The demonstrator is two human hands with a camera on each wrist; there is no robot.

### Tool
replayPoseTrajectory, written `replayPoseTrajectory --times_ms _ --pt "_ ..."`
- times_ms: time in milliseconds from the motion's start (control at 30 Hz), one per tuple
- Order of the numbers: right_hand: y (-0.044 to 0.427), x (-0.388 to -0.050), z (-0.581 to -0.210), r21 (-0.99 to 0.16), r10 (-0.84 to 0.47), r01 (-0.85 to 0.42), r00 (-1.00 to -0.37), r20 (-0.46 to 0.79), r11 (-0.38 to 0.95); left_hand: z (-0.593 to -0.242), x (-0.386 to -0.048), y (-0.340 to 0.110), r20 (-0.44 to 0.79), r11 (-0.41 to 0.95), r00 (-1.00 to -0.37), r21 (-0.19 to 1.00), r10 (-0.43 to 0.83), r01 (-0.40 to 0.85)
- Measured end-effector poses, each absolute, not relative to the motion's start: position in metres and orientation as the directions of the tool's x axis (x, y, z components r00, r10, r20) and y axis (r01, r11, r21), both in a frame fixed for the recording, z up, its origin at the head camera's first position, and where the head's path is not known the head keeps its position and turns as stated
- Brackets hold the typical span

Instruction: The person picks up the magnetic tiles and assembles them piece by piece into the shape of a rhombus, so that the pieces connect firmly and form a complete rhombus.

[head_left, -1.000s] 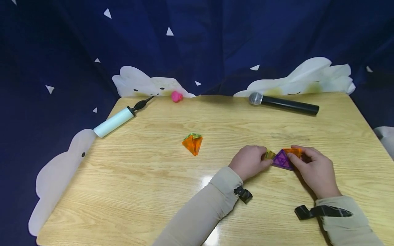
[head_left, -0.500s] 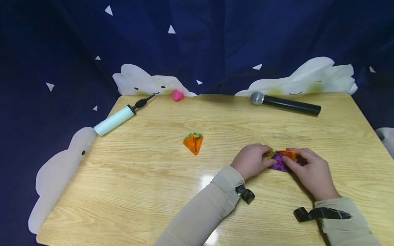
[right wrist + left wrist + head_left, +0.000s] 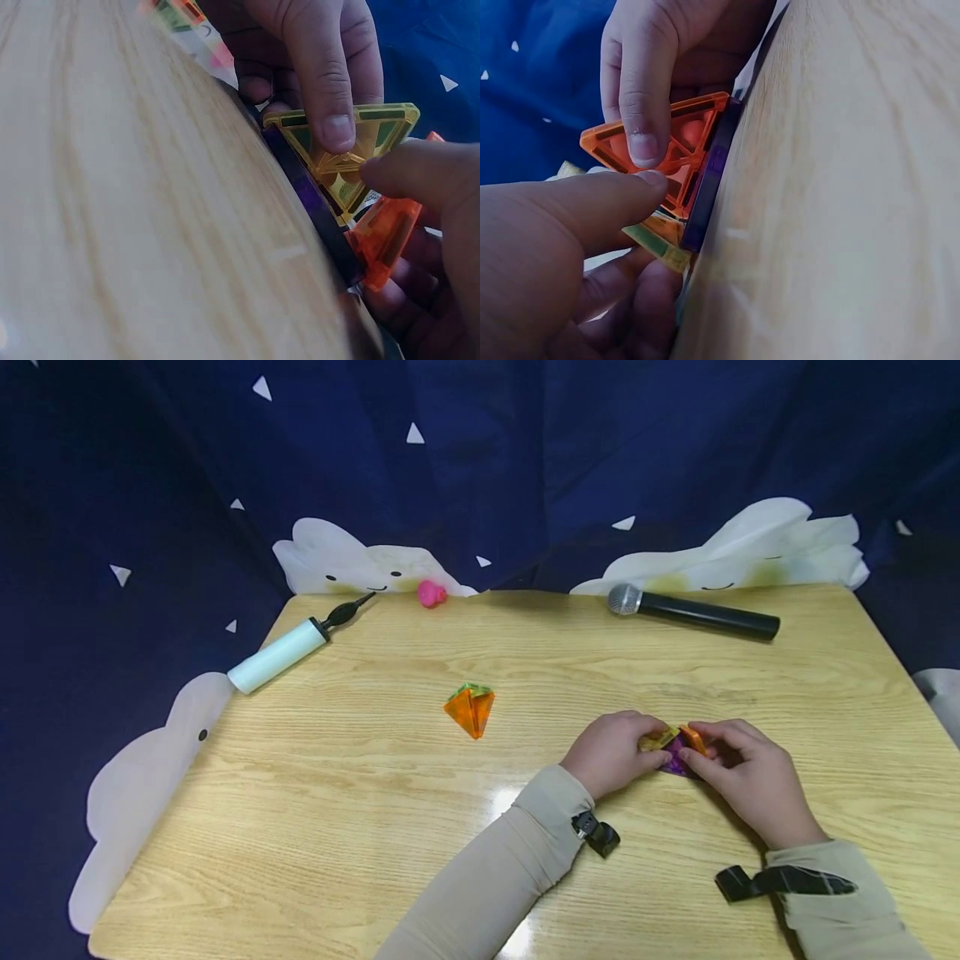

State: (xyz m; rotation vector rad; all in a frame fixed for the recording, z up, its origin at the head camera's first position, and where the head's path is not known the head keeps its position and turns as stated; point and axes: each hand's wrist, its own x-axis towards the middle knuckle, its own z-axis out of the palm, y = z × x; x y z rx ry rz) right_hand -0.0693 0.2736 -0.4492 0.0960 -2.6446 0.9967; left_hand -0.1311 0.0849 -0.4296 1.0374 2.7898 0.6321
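Three translucent triangular magnetic tiles meet between the two hands on the right part of the table. The purple tile (image 3: 677, 760) lies flat on the wood. My left hand (image 3: 617, 752) pinches the yellow tile (image 3: 366, 135) between thumb and fingers; it stands tilted up from one purple edge. On the other side my right hand (image 3: 750, 777) pinches the orange tile (image 3: 682, 139), which also stands raised from the purple tile's edge. Left of the hands sits a small assembled shape (image 3: 471, 710) of orange and green tiles, apart from them.
A black microphone (image 3: 697, 613) lies at the back right of the wooden table (image 3: 315, 827). At the back left lie a pale blue hand pump (image 3: 281, 653) and a small pink object (image 3: 431, 594). A dark blue curtain (image 3: 517, 460) hangs behind.
The tiles have shifted slightly left with my right hand. The orange and yellow tiles, flatter before, now stand tilted up toward each other over the purple one.
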Motion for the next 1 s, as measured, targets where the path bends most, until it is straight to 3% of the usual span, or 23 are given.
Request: replayPoseTrajectory --times_ms 300,567,700,867,1000 --pt "0.276 -0.069 -0.447 -0.683 -0.024 -0.225 -0.956 0.291 0.695 -0.426 -0.130 0.086 0.057 0.667 -0.740 0.392 0.670 0.634" --pt "0.278 -0.068 -0.443 -0.757 -0.202 -0.172 -0.978 0.055 0.630 -0.423 -0.134 0.073 0.076 0.676 -0.740 0.354 0.668 0.647" --pt "0.279 -0.068 -0.441 -0.746 -0.230 -0.162 -0.973 0.013 0.645 -0.418 -0.137 0.058 0.090 0.672 -0.737 0.349 0.670 0.653" --pt "0.281 -0.067 -0.437 -0.723 -0.245 -0.137 -0.968 -0.046 0.677 -0.406 -0.141 0.027 0.148 0.644 -0.741 0.402 0.655 0.650" --pt "0.283 -0.066 -0.437 -0.710 -0.255 -0.141 -0.965 -0.056 0.689 -0.393 -0.145 -0.001 0.262 0.603 -0.749 0.461 0.609 0.651"
